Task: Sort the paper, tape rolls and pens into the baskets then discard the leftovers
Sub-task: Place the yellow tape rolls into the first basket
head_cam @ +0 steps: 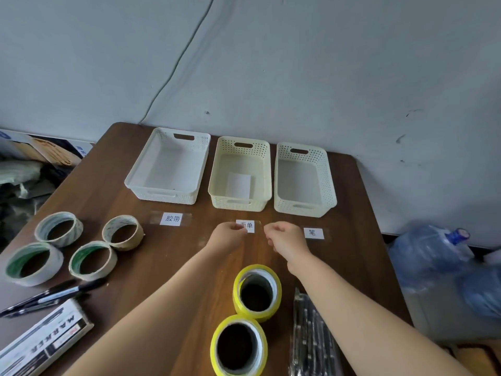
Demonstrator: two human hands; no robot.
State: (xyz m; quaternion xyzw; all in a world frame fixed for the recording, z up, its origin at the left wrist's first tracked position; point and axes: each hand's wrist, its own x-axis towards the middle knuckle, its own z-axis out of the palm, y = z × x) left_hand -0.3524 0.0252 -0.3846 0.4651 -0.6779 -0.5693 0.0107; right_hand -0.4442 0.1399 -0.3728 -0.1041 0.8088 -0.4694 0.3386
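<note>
1. Baskets: 3 – white basket (141, 180), cream middle basket (267, 169), cream right basket (329, 180).
2. Paper sheets: 1, paper sheet (239, 184) in the middle basket.
3. Table labels: 3 – left label (173, 219), middle label (248, 226), right label (313, 233).
4. Tape rolls: 6 – four pale rolls: (59, 228), (123, 232), (34, 264), (93, 260); two yellow rolls: (257, 291), (238, 347).
5. Loose black pens (54, 295): at least 2, exact count unclear.
6. Marker box (46, 343): 1.
7. Bagged pen bundle (311, 335): 1, contents uncountable.
8. Hands: 2 – left hand (229, 236), right hand (284, 237).
</note>
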